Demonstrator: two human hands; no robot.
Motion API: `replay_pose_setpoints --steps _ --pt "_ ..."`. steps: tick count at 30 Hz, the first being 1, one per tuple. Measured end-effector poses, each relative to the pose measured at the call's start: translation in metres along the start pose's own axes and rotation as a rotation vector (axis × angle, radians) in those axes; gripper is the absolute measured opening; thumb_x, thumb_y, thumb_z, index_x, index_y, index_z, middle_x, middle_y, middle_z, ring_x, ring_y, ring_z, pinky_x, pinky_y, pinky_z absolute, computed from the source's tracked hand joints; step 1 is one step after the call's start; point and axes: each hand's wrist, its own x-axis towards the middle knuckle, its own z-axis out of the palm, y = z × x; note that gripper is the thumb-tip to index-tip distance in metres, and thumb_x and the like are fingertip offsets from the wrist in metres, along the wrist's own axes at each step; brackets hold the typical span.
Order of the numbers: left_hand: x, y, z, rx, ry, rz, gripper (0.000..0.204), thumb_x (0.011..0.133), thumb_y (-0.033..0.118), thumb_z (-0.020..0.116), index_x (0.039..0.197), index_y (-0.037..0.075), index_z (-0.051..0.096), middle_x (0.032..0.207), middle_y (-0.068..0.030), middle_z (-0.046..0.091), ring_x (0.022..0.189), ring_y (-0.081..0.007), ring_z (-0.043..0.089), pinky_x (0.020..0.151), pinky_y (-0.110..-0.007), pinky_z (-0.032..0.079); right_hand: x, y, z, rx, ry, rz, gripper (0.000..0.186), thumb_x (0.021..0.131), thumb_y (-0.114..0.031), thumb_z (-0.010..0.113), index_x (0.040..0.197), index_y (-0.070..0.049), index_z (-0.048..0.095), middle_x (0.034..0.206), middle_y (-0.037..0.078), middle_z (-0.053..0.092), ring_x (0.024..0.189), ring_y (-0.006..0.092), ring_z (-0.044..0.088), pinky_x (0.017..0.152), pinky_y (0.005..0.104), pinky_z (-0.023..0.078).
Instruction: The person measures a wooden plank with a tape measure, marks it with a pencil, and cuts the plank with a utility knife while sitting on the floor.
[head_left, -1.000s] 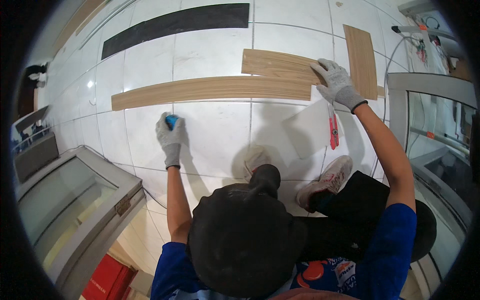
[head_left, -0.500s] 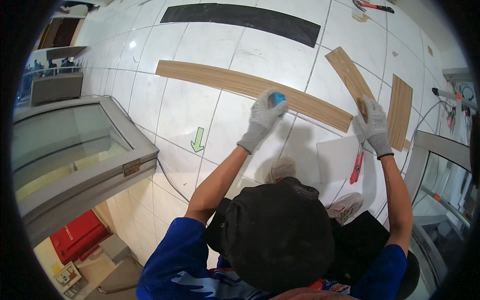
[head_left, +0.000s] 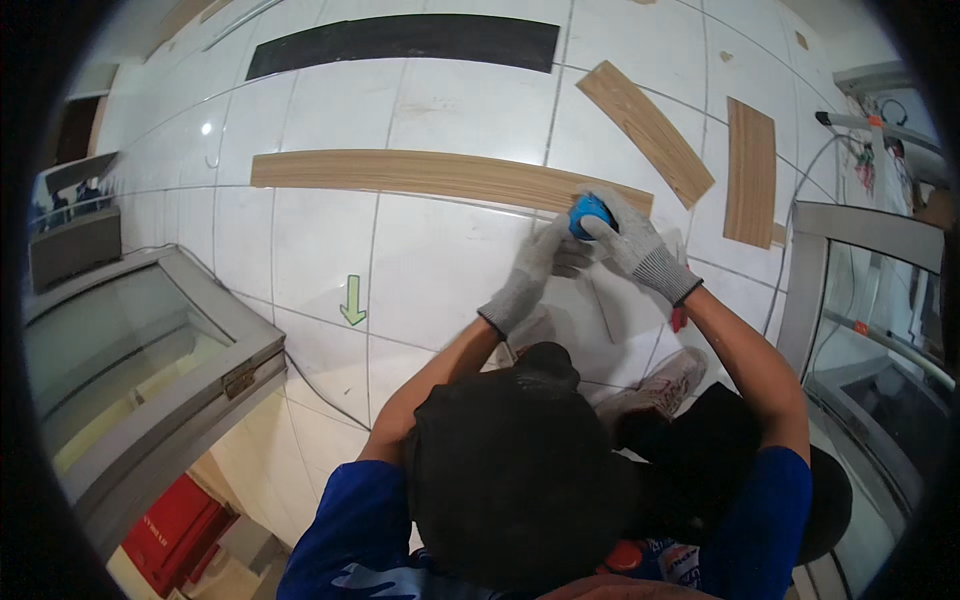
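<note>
A small, rounded, bright blue object (head_left: 590, 213) sits clasped in the gloved right hand (head_left: 628, 240), near the right end of the long wood-grain plank (head_left: 430, 172). The gloved left hand (head_left: 538, 258) is close against the right; I cannot tell whether it grips too.

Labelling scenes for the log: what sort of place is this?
Probably a building interior being fitted out, possibly near a doorway: a long brown wood-grain plank lies on a glossy white tiled floor, with a grey-framed glass panel at left.
</note>
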Motion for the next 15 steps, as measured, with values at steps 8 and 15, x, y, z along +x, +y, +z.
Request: replay_pose_setpoints --steps 8,15 --pt "0.001 0.023 -0.002 0.365 0.159 0.318 0.042 0.106 0.037 0.067 0.128 0.001 0.063 0.108 -0.0088 0.071 0.095 -0.0144 0.07 0.088 -0.033 0.059 -0.004 0.004 0.006 0.101 -0.143 0.112 0.055 0.105 -0.046 0.06 0.142 -0.005 0.057 0.135 0.022 0.065 0.13 0.0385 0.061 0.11 0.0452 0.048" --pt "0.01 0.005 0.005 0.182 0.224 0.215 0.032 0.106 0.037 0.068 0.109 0.005 0.066 0.098 -0.0053 0.07 0.088 -0.0131 0.069 0.083 -0.03 0.059 -0.003 -0.011 0.012 -0.357 0.005 -0.207 0.044 0.082 -0.023 0.079 0.119 -0.008 0.062 0.114 0.019 0.063 0.114 0.038 0.063 0.101 0.0468 0.051"
